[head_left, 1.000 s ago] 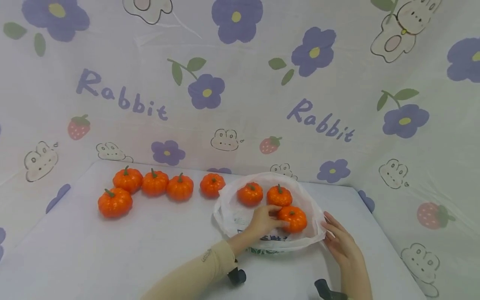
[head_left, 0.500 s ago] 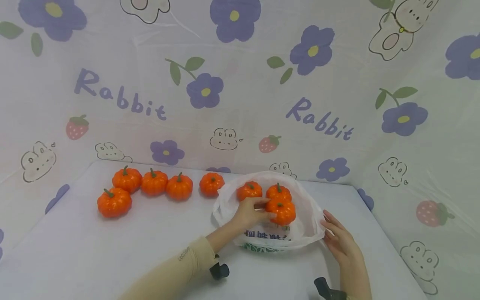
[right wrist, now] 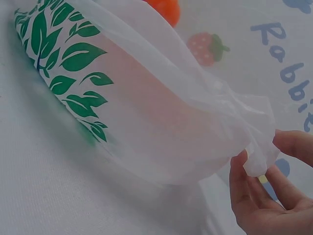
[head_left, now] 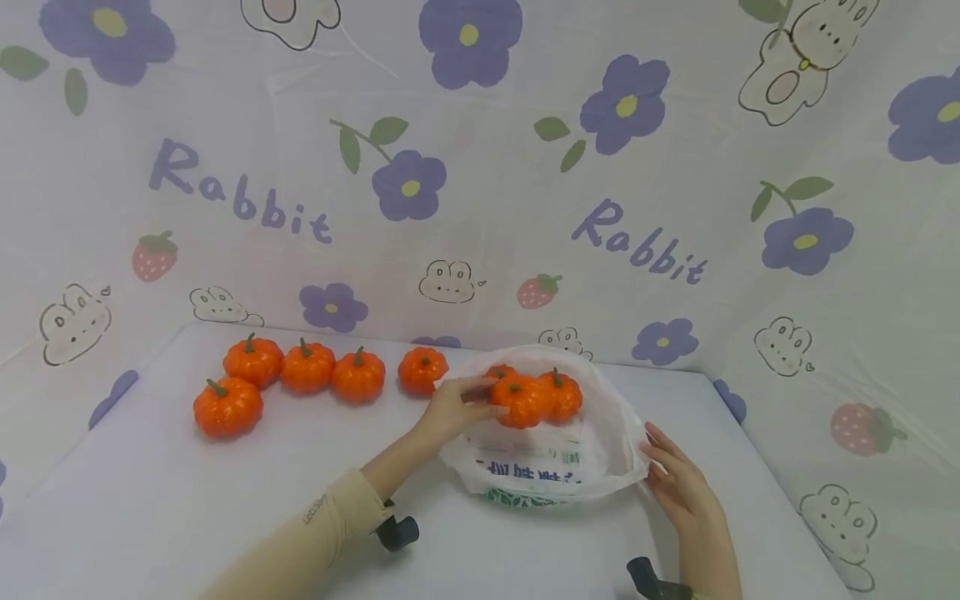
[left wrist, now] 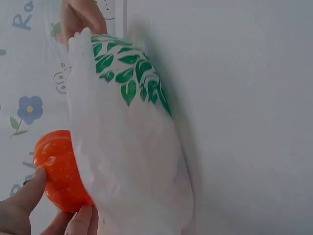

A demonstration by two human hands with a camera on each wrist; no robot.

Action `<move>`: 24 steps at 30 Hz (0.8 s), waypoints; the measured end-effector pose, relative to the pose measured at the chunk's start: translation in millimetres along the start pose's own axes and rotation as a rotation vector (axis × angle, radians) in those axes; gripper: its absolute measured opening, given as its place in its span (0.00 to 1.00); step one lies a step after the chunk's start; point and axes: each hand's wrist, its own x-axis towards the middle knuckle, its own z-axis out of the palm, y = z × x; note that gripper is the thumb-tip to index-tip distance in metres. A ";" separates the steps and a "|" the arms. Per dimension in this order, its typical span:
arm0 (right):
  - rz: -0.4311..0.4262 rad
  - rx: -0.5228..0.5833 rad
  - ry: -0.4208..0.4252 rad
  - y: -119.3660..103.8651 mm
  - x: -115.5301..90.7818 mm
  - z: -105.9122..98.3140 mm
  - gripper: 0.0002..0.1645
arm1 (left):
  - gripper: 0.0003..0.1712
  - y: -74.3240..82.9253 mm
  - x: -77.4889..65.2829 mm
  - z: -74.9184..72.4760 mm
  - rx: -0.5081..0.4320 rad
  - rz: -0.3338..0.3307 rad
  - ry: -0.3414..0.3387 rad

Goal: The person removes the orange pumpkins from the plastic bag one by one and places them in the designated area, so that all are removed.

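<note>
Left hand [head_left: 453, 408] and one gripped pumpkin [head_left: 521, 403] shifted leftward; seven pumpkins [head_left: 307, 371] rest; right hand [head_left: 688, 485] pinches one bag [head_left: 551, 450].

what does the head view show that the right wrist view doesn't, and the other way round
Only head: the left hand gripping a pumpkin at the bag's opening, two more inside, and five others on the table.

Only right wrist: the bag's outer wall with large leaves; head catches just a strip of them.

Both: the bag, the right hand at its edge, the table, the printed backdrop, some pumpkin; right wrist doesn't settle which.
</note>
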 end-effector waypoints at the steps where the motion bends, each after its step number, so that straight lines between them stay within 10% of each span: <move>1: 0.002 0.004 0.000 -0.1 -0.1 0.2 0.22 | 0.31 -1.1 -1.3 -4.8 -0.008 -0.002 0.004; 24: -0.015 0.008 -0.033 0.9 -1.4 -0.7 0.22 | 0.36 -39.0 -36.8 -113.7 0.116 -0.043 0.116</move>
